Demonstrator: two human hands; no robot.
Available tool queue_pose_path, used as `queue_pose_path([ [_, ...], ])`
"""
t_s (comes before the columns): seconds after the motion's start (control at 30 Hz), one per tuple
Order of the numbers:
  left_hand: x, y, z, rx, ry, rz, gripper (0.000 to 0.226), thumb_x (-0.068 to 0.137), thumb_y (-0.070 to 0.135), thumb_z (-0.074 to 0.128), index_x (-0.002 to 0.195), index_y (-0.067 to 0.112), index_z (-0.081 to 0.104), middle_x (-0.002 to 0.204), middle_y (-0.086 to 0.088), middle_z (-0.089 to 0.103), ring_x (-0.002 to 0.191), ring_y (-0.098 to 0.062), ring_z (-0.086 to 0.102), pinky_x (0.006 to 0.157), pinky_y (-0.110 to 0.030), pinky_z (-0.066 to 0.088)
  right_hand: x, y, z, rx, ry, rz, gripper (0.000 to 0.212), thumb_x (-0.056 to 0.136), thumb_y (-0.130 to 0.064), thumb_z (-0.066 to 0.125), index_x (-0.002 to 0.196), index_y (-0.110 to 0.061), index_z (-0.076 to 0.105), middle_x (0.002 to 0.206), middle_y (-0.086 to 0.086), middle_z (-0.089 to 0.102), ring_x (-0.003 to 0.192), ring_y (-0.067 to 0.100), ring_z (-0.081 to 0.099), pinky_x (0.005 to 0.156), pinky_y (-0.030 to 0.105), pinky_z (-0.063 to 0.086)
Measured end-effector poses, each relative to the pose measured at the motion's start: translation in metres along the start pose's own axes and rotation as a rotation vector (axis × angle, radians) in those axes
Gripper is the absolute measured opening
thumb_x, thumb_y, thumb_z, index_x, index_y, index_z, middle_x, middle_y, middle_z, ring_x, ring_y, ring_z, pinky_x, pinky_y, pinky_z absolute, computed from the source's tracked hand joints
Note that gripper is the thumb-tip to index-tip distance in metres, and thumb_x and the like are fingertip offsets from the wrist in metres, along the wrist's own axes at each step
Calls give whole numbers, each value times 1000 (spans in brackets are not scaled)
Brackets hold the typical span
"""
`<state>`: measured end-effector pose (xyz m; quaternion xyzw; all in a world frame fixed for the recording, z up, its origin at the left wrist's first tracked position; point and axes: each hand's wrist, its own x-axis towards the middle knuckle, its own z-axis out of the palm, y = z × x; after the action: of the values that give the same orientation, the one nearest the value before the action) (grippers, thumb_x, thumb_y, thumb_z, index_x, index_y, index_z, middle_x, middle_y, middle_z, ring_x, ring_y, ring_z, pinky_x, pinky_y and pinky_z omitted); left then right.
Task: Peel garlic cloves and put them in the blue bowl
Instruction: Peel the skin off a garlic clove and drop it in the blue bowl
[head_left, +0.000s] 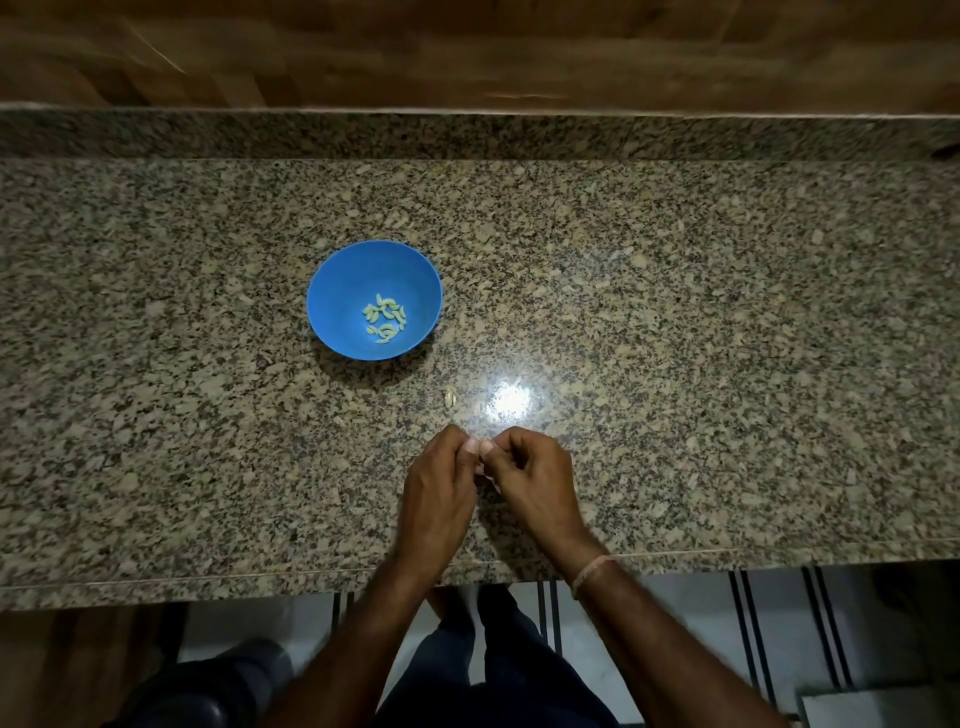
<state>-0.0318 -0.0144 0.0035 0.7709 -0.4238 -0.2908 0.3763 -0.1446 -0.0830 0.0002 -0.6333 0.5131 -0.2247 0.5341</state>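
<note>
Where the hands meet: over the near part of the counter (675, 312), just right of the middle, thumb tips touching.
Left hand (439, 499): fingers curled in, thumb pressed to the right thumb, pinching a small pale thing.
Right hand (535, 478): fingers curled the same way, pinching the same thing from the right side.
Garlic clove (482, 472): only a pale sliver shows between the two hands; the fingers hide the rest, so how much is peeled cannot be told.
Wristband (592, 571): thin and pale, on the right wrist at the near counter edge.
Loose piece (449, 396): small and pale, lying on the counter just beyond the hands; clove or skin cannot be told.
Glare (509, 400): bright spot of light right of that piece.
Blue bowl (332, 280): upright, farther off and to the left, apart from the hands.
Peeled cloves (385, 319): a small cluster at the bottom of the bowl.
Wooden wall (467, 52): behind the far edge.
Floor (675, 623): pale tiles with dark stripes below the near edge.
</note>
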Motion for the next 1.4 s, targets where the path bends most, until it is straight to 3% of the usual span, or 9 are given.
queue_pose_path([
  [0.1,-1,-4,2,-9,-58,-29,29,111,30,41,85,17,44,73,3,48,64,-8,41,57,-24,31,1,-1,1,-115,-7,-51,40,101,-27,66,63,-21,54,54,-5,51,52,7,43,53,30,40],
  [0.23,3,-6,-1,-371,-173,-338,32,109,27,48,83,13,60,64,8,56,60,-8,48,54,-25,37,-3,1,0,-195,-52,-99,40,106,-29,58,68,-19,53,57,-8,49,52,5,38,52,32,36],
  [0.43,6,-4,-8,-267,-142,-169,13,103,24,62,92,24,66,83,6,71,79,-12,68,70,-30,55,-2,4,-2,-118,-75,-21,40,107,-29,55,68,-20,51,62,-8,49,58,7,42,56,32,37],
  [0.7,6,-6,-10,-419,-129,-234,11,99,10,67,89,17,67,83,-8,71,82,-26,70,76,-39,57,-1,0,0,62,-115,154,40,106,-31,56,67,-22,59,60,-13,53,60,6,47,61,29,40],
  [0.87,5,1,-13,-393,-188,-192,16,105,14,57,90,13,62,81,1,66,75,-8,60,68,-18,48,-3,-3,3,69,-83,62,38,107,-30,55,72,-15,59,65,-7,54,64,8,47,62,30,40],
  [1.0,4,1,-10,-353,-175,-201,26,109,20,50,85,12,58,70,12,58,64,-2,51,60,-13,41,-3,-5,6,40,-68,36,38,108,-28,53,74,-10,58,65,-5,54,61,5,46,59,27,39],
  [1.2,4,-1,-3,-458,-130,-398,36,109,29,50,76,17,58,62,6,51,52,-8,43,50,-25,33,-2,-7,7,-94,-37,-135,35,107,-15,55,73,-22,47,59,-12,42,53,4,40,52,17,28],
  [1.3,2,-3,-5,-348,-82,-363,33,108,31,51,82,14,63,66,6,60,57,-7,53,55,-29,41,-2,-6,2,-56,-55,-112,27,103,-16,63,76,-17,58,61,-12,53,56,2,50,54,12,35],
  [1.4,2,-4,-9,-318,-41,-330,32,108,33,51,86,16,67,73,-3,66,65,-23,60,59,-42,48,-2,-7,-5,20,-72,-63,13,98,-16,70,85,-15,72,73,-7,70,67,3,65,63,14,47],
])
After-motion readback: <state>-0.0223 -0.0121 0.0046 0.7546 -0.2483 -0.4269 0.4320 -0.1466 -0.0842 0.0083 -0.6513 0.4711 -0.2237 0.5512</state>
